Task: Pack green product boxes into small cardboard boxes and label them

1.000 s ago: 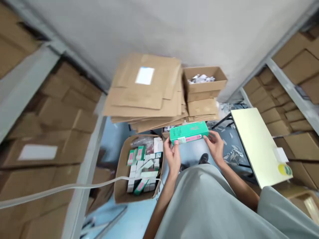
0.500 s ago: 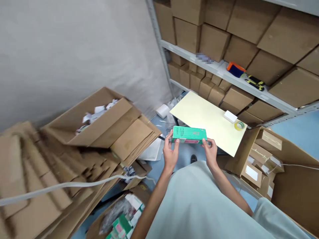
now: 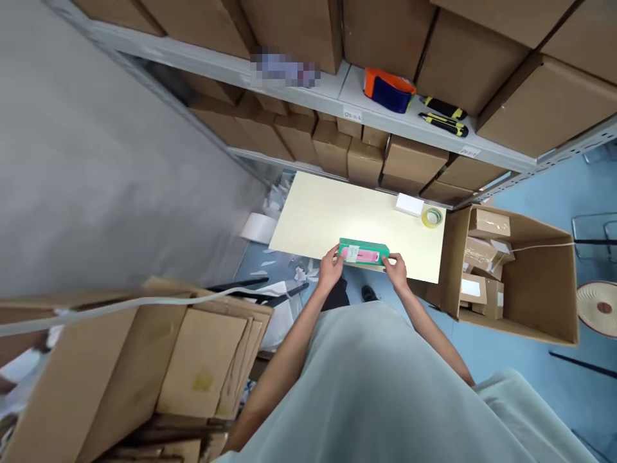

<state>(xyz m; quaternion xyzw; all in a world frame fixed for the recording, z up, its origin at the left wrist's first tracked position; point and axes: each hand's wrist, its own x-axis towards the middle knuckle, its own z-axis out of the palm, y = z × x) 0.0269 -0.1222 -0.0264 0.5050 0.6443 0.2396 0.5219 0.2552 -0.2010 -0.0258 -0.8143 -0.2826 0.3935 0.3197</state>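
A small green box (image 3: 364, 246) with a pink picture and a pale label on its front is held level between both hands, over the near edge of the cream tabletop (image 3: 318, 206). My left hand (image 3: 330, 267) grips its left end, thumb on the front. At the right end, my right hand (image 3: 396, 269) pinches the corner with thumb and fingers. Further back on the tabletop lie a flat white box (image 3: 409, 204) and a roll of tape (image 3: 432, 218).
Behind the table, a shelf (image 3: 354, 116) carries brown cartons, two utility knives (image 3: 443, 117) and an orange-and-blue item (image 3: 389, 90). A large open carton (image 3: 544, 283) with small parcels stands right. Flattened cardboard (image 3: 202, 360) and a pale cable (image 3: 144, 301) are at left.
My view has swung right towards the table. The green box has tilted, so its pink front now faces me, and it is now over the table's near edge. Both hands keep hold.
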